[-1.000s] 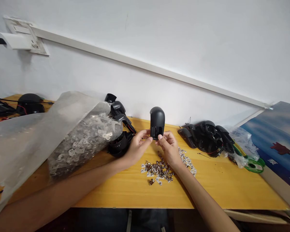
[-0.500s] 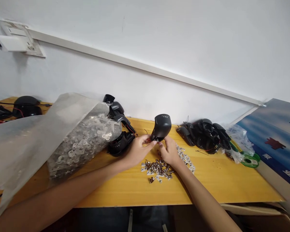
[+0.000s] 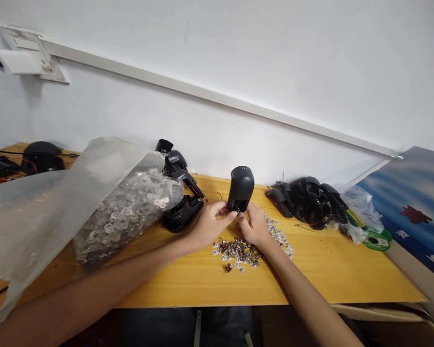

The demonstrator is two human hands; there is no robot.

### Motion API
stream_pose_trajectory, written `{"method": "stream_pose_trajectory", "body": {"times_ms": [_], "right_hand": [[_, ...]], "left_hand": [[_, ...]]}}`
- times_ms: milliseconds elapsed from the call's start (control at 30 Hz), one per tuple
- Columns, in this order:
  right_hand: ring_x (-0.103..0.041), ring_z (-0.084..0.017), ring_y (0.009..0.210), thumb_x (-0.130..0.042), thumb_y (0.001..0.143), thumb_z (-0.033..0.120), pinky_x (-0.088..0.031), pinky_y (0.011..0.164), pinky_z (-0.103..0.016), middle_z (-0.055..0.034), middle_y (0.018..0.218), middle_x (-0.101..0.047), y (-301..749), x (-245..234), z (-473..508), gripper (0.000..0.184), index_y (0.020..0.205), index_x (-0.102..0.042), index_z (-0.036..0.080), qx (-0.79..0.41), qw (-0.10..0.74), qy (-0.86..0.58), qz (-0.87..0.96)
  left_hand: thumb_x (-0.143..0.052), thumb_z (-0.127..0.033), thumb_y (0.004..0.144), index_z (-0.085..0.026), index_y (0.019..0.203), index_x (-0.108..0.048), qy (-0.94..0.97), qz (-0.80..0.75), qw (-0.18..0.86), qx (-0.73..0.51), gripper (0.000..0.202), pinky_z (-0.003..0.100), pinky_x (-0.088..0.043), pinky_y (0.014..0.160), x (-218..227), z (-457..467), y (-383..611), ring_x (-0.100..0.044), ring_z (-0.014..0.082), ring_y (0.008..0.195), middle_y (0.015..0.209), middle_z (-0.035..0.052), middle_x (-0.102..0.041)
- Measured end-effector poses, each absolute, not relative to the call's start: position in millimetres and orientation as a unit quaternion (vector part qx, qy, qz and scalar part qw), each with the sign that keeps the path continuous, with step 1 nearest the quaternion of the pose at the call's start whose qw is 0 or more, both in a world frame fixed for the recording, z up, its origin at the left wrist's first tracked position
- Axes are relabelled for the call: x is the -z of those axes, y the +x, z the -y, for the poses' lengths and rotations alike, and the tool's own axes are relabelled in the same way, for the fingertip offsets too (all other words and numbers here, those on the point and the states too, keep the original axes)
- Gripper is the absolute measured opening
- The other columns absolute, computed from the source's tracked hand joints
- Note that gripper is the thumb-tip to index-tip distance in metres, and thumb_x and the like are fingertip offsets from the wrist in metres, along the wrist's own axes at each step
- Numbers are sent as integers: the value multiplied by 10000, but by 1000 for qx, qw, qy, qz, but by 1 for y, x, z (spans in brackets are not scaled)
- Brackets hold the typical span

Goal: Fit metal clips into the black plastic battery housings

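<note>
Both hands grip a curved black plastic housing [image 3: 241, 185], held upright above the yellow table. My left hand [image 3: 211, 224] closes on its lower left side, thumb at the bottom edge. On the lower right, my right hand [image 3: 253, 225] is closed with its thumb against the same edge. The fingers behind the housing are hidden. Small metal pieces [image 3: 238, 253], some brown and some silvery, lie in a loose pile just below the hands. More silvery metal pieces [image 3: 280, 236] are scattered beside my right wrist.
A clear plastic bag [image 3: 119, 207] full of metal pieces stands at left. Black housings [image 3: 181, 168] are heaped behind it, and more black housings [image 3: 307, 200] sit at right. Near them are a green spool [image 3: 378, 239] and crumpled clear plastic [image 3: 365, 207]. The wall closes off the table's back.
The black housing has tilted more upright, showing more of its lower front face. Both hands keep hold of it in nearly the same place.
</note>
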State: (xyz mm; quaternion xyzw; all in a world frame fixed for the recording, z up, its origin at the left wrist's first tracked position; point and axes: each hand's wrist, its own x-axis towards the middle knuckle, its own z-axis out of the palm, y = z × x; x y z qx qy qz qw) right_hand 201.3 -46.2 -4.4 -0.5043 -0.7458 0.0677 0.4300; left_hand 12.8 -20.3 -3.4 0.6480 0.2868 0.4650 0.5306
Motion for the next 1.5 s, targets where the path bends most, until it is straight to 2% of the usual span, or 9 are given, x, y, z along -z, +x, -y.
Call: {"method": "stream_pose_trajectory", "body": {"times_ms": [167,300,400,500,667,800,900,1133,1500], "right_hand": [[-563,-274,662,-523,971,426,-388,672,-393,-44,702,-641,199,3,47,186,895,-591,270,-72,421,-511,746],[-542,-235,590,-547,917,321,-365,623,-355,-6,665,-618,197,0,48,73,883,-580,265,-105,425,-519,734],[-499,-204,537,-541,897,286,-343,590,-333,24,622,-570,196,-2,47,66,846,-571,258,-145,428,-520,725],[-464,-196,546,-530,893,304,-325,581,-323,31,608,-537,198,-2,44,109,807,-576,257,-179,450,-500,717],[-454,-198,589,-511,937,367,-327,609,-327,30,612,-494,202,-1,41,234,726,-503,267,-208,500,-490,684],[-542,-227,755,-532,964,425,-429,706,-352,0,807,-604,191,2,44,180,895,-566,262,-258,524,-467,663],[-560,-244,859,-538,981,492,-472,782,-378,-29,960,-634,182,6,45,247,1042,-588,257,-298,535,-448,651],[-523,-226,801,-482,1025,523,-459,752,-371,-10,886,-562,182,12,46,267,985,-547,267,-323,541,-445,637],[-516,-228,779,-511,1004,466,-452,717,-369,-3,881,-577,185,11,46,201,1033,-553,272,-349,527,-448,632]], "left_hand": [[-727,-298,926,-175,1024,-713,648,-283,525,-473,157,292,-496,785,4,20,13,-673,202,895,951,42,-745],[-667,-374,973,-168,1049,-731,628,-266,567,-463,229,320,-522,839,6,15,12,-698,220,949,1006,68,-763],[-637,-447,995,-162,1036,-744,606,-274,592,-454,307,347,-545,854,7,11,11,-713,221,906,978,71,-774],[-656,-479,980,-164,984,-751,596,-282,595,-460,329,349,-549,825,5,9,12,-708,213,851,927,69,-775],[-793,-421,873,-161,921,-745,563,-282,600,-493,268,369,-553,865,0,12,13,-715,224,884,939,92,-787],[-873,-405,812,-153,966,-711,517,-264,627,-519,337,398,-571,913,0,13,14,-735,243,939,991,109,-799],[-908,-393,779,-153,964,-689,515,-258,625,-527,374,393,-576,898,0,15,14,-738,243,940,977,106,-802],[-885,-338,804,-152,1040,-702,517,-253,637,-513,351,430,-594,935,1,16,16,-763,260,975,1051,127,-825],[-904,-350,767,-144,1017,-700,508,-261,641,-514,383,390,-606,914,-3,16,17,-769,247,938,1005,88,-833]]}}
